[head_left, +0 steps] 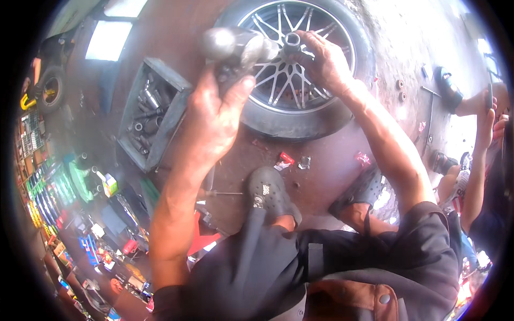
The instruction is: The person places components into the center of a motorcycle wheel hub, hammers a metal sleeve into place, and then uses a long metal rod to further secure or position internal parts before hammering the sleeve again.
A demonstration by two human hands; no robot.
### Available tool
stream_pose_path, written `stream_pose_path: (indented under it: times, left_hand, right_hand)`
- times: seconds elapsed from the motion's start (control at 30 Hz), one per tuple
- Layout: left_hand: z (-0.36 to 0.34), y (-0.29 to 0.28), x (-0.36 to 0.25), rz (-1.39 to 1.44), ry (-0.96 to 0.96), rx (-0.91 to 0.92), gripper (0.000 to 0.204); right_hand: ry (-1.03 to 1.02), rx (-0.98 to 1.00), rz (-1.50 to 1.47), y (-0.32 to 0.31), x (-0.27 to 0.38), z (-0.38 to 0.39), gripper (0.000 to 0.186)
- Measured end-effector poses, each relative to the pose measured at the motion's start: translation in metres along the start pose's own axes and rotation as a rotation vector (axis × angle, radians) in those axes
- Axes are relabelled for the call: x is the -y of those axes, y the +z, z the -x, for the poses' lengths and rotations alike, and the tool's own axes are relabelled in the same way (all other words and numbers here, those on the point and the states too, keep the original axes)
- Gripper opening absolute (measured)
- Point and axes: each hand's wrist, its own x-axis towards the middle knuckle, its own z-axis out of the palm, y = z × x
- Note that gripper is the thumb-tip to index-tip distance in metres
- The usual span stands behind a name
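My left hand (214, 115) is wrapped around the grip of a silver impact wrench (227, 45), raised over the left edge of a wheel. A dark metal socket (292, 41) is in the fingers of my right hand (327, 63), its open end facing up. The wrench's nose points toward the socket; I cannot tell whether they touch. Below both hands the wheel, with a silver multi-spoke rim and black tire (305, 125), lies flat on the floor. Socket and fingers hide part of its centre.
A grey metal box (155, 160) of sockets stands left of the wheel. My dark clogs (270, 190) are near the tire, with red wrappers (286, 159) between. Tools and parts crowd the lower left. At right sits another person, a phone (490, 96) in hand, near a long-handled wrench (431, 112).
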Motion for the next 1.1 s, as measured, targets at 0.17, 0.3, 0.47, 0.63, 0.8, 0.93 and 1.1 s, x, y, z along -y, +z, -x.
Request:
stream_pose_path:
  times: [0.17,0.3,0.47,0.63,0.8,0.93,1.1]
  left_hand:
    - [-0.034,-0.001,-0.027,0.031,0.257,-0.010,0.031]
    - [-0.050,-0.010,-0.108,0.089,0.330,-0.260,0.026]
    - [-0.054,0.025,-0.028,-0.508,-0.003,0.116,0.040]
    - [-0.043,0.013,-0.040,-0.236,0.057,0.036,0.037]
    - [-0.014,-0.006,-0.048,0.141,0.117,-0.229,0.020]
    - [0.011,-0.009,-0.026,0.199,-0.049,-0.249,0.019]
    - [0.044,-0.011,0.024,0.124,-0.199,-0.269,0.021]
  right_hand:
    - [-0.030,-0.010,-0.029,0.008,-0.005,0.005,0.042]
    - [-0.036,-0.027,0.003,-0.009,-0.010,0.007,0.044]
    - [-0.071,-0.014,-0.013,-0.003,-0.005,0.000,0.040]
    - [-0.006,-0.026,-0.059,-0.002,-0.004,0.003,0.042]
    - [0.234,-0.260,-0.507,-0.029,0.021,-0.004,0.032]
    - [0.449,-0.268,-0.719,-0.063,0.021,-0.001,0.035]
    - [0.473,-0.232,-0.680,-0.051,0.012,0.018,0.040]
